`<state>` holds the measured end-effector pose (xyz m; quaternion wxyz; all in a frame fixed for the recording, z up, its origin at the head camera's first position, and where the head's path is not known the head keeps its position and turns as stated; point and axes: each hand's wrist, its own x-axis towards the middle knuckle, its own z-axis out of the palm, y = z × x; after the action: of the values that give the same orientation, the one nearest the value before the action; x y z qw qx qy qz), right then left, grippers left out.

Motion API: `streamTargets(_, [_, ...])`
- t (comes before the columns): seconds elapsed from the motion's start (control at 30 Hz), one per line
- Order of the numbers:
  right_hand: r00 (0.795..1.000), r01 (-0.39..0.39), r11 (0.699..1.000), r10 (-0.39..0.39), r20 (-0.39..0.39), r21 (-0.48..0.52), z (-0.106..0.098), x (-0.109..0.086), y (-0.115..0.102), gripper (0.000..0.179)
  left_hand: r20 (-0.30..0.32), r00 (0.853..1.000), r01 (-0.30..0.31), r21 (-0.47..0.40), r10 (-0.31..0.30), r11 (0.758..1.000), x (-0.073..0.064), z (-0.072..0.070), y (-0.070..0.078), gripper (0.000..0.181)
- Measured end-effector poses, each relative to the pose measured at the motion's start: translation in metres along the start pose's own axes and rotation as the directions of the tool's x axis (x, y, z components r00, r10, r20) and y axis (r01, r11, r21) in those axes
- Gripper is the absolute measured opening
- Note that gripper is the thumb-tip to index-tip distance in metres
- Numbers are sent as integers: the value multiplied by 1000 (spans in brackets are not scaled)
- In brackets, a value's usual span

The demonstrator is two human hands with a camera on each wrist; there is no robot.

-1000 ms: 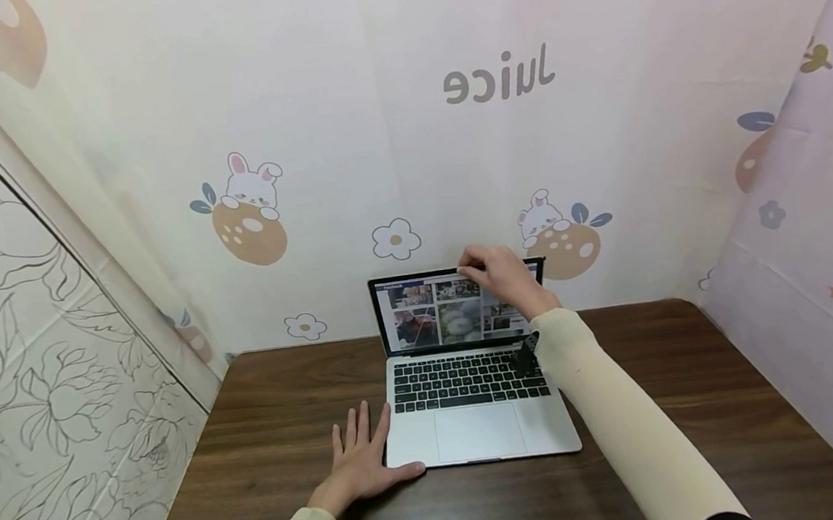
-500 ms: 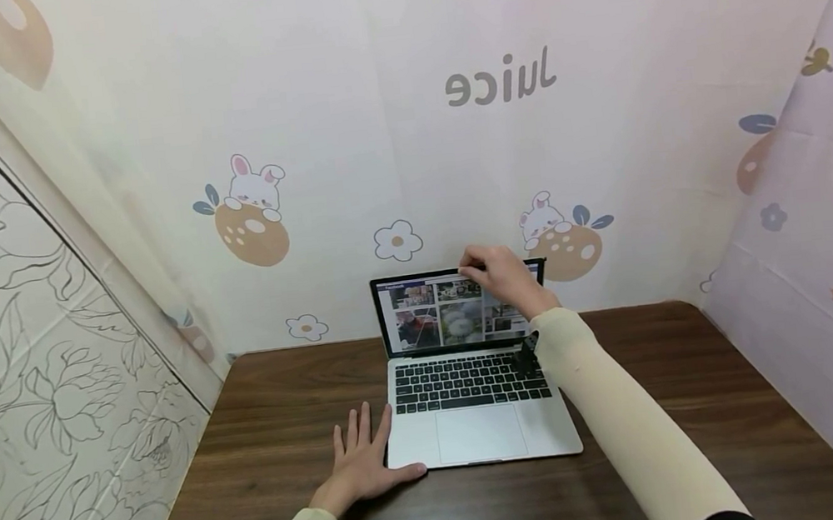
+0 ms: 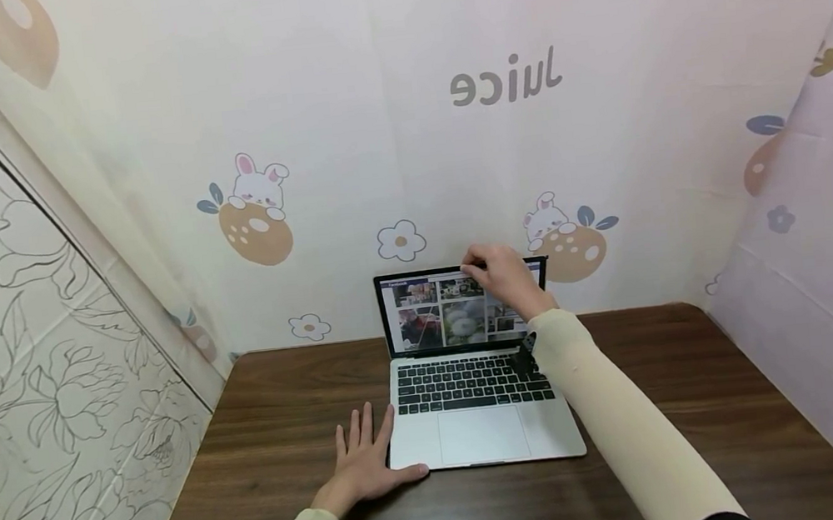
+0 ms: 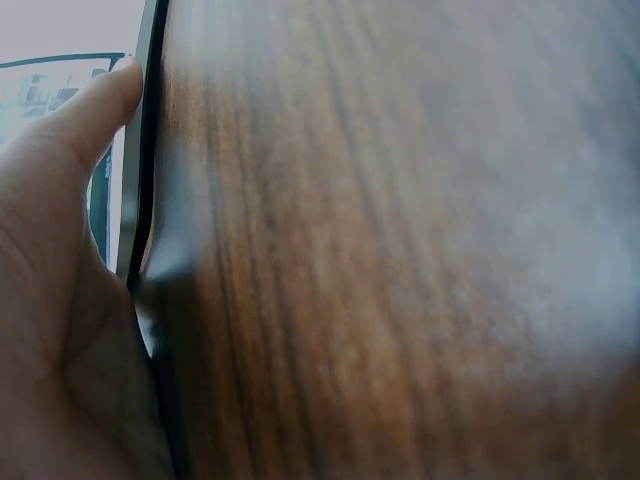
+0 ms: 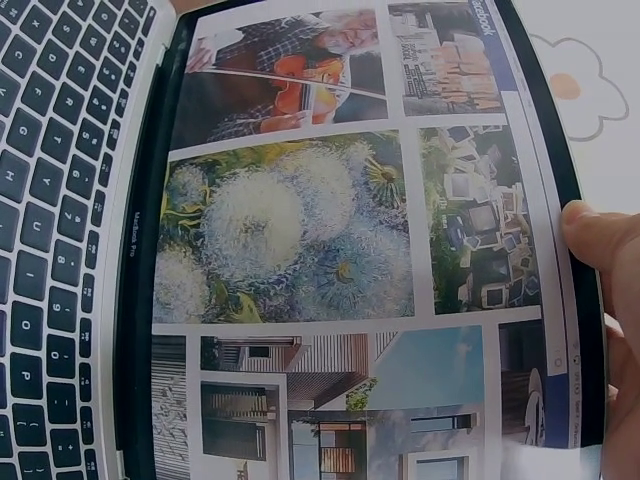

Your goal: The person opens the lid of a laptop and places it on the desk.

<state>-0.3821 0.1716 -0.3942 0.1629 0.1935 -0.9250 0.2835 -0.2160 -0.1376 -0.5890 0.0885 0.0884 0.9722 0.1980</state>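
Note:
A silver laptop point(image 3: 482, 436) stands unfolded on the wooden table, its lit screen point(image 5: 280, 230) showing a page of pictures. My right hand point(image 3: 503, 277) pinches the top edge of the lid, thumb on the screen side and fingers behind it, as the right wrist view shows. My left hand point(image 3: 365, 468) lies spread at the laptop's front left corner. Its thumb point(image 4: 105, 100) rests on the front edge of the base, while the other fingers are spread out on the table along the left side. My right sleeve hides part of the keyboard point(image 3: 458, 381).
The dark wood table point(image 3: 267, 425) extends to both sides of the laptop. Close behind its back edge hangs a pale curtain point(image 3: 329, 134) printed with rabbits and fruit. A line-drawn floral panel point(image 3: 53, 395) stands at the left, and another pale cloth point(image 3: 829, 321) at the right.
Both hands keep their places on the laptop, and the lid angle looks the same. The whole head view has shifted slightly.

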Motion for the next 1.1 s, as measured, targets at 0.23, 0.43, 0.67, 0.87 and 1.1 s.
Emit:
streamTargets(0.23, [1000, -5, 1000, 5, -2, -11, 1, 4, 1, 12, -2, 1000, -2, 3, 2, 1000, 1, 1, -1, 131])
streamTargets(0.43, [1000, -8, 1000, 8, 8, -5, 1, 7, 1, 10, -8, 1000, 1, 14, -1, 1000, 2, 1, -1, 131])
streamTargets(0.67, [1000, -17, 1000, 17, 18, -7, 3, 8, 2, 11, -3, 1000, 9, 15, -9, 1000, 1, 0, 0, 131])
streamTargets(0.87, [1000, -17, 1000, 17, 18, -13, 2, 9, 1, 12, -5, 1000, 5, 8, -5, 1000, 0, 0, 0, 131])
streamTargets(1.1, [999, -23, 999, 24, 24, -27, 2, 10, 1, 11, -13, 1000, 3, 19, -3, 1000, 1, 2, -1, 131])
